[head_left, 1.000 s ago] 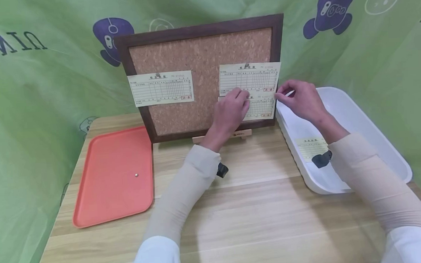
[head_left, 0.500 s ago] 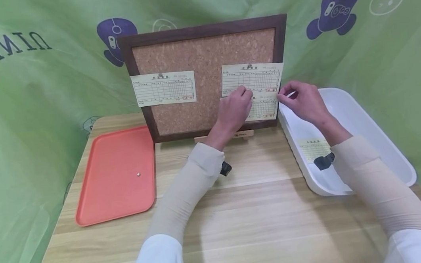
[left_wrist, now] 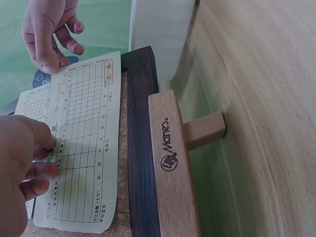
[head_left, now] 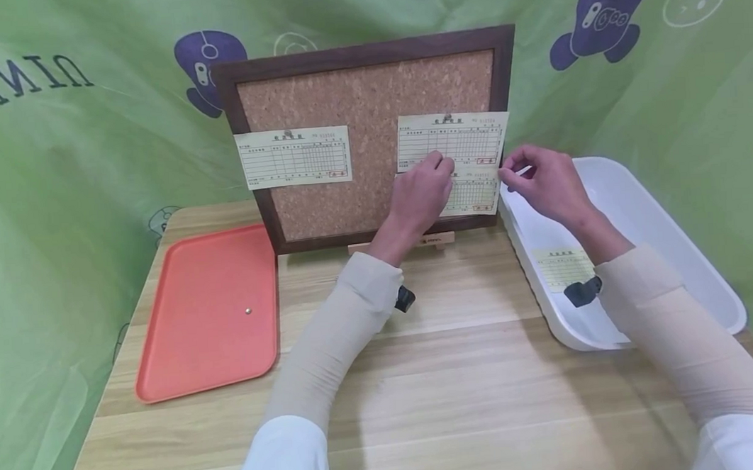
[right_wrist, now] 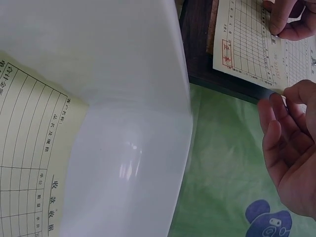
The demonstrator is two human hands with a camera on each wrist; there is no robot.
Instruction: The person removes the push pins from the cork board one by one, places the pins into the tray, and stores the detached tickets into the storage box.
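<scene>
A framed corkboard [head_left: 343, 95] stands tilted back on a small wooden stand [left_wrist: 170, 148]. One pale receipt slip [head_left: 294, 158] hangs at its left, another receipt slip [head_left: 454, 137] at its upper right, each with a pin at the top. Below the latter lies a third receipt slip [left_wrist: 86, 143], partly covered by my left hand [head_left: 420, 193]. That hand's thumb and fingertips pinch a small pushpin [right_wrist: 276, 35] against the slip's top edge. My right hand [head_left: 549, 183] pinches the same slip's top right corner between thumb and forefinger, its other fingers loosely bent.
A red tray [head_left: 197, 344] at the left bears one small silver pin [head_left: 248, 311]. To the right, a white bin [head_left: 664, 241] holds another receipt slip [right_wrist: 29, 133], partly behind the right forearm. A green printed curtain [head_left: 92, 172] closes off the back.
The whole scene has shifted slightly rightward as the head camera moved. Both hands keep their places at the lower right slip; nothing else visibly differs.
</scene>
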